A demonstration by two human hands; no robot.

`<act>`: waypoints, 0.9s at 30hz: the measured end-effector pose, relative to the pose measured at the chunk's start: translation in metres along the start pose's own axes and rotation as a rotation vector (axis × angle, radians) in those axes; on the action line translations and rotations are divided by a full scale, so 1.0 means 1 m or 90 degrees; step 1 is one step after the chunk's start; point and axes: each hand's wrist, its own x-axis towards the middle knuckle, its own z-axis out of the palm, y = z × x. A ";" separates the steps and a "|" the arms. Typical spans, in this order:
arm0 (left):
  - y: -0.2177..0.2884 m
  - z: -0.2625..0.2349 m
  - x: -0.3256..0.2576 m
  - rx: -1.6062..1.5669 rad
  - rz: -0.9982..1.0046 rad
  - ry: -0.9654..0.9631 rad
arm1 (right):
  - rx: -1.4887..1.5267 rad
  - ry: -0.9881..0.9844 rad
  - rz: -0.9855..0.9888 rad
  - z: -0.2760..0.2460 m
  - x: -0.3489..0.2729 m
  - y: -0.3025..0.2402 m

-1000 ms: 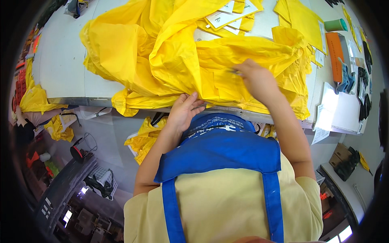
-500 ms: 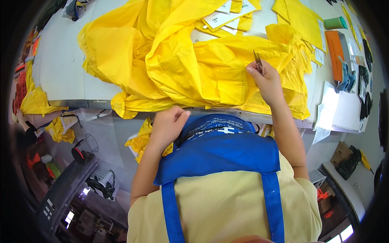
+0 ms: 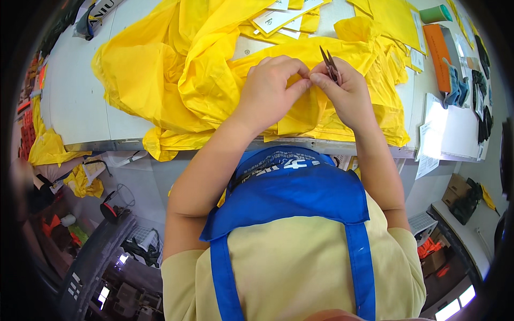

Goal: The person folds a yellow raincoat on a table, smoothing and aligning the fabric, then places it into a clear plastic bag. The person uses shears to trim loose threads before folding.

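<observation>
On one white table (image 3: 80, 101), one yellow garment (image 3: 176, 75), two hands, left hand (image 3: 270, 85), right hand (image 3: 348, 93), one thread snips (image 3: 329, 64).

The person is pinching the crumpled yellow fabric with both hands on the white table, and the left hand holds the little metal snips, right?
Not quite. The head view shows the little metal snips in the right hand, not the left hand. The rest holds: both hands pinch the crumpled yellow fabric together on the white table.

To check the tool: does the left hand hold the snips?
No, the snips sit in the right hand, while the left hand only pinches the yellow fabric.
</observation>
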 end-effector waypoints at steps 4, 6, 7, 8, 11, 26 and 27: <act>-0.002 0.001 0.006 -0.146 -0.119 -0.066 | 0.014 -0.007 0.002 0.001 0.004 0.007; -0.006 -0.001 0.009 -0.253 -0.198 -0.102 | -0.022 0.060 0.022 0.001 0.003 -0.003; -0.012 -0.002 0.008 -0.303 -0.226 -0.109 | -0.041 0.092 0.033 0.001 0.001 -0.008; -0.016 -0.004 0.008 -0.353 -0.253 -0.117 | -0.091 0.087 0.025 -0.002 -0.002 -0.011; -0.020 -0.008 0.008 -0.414 -0.264 -0.115 | -0.320 0.030 -0.031 -0.017 -0.017 -0.015; -0.023 -0.026 0.002 -0.228 -0.267 -0.093 | -0.400 0.056 -0.100 -0.014 -0.015 -0.014; -0.021 -0.028 -0.004 -0.203 -0.264 -0.065 | -0.331 0.087 -0.063 -0.015 -0.017 -0.008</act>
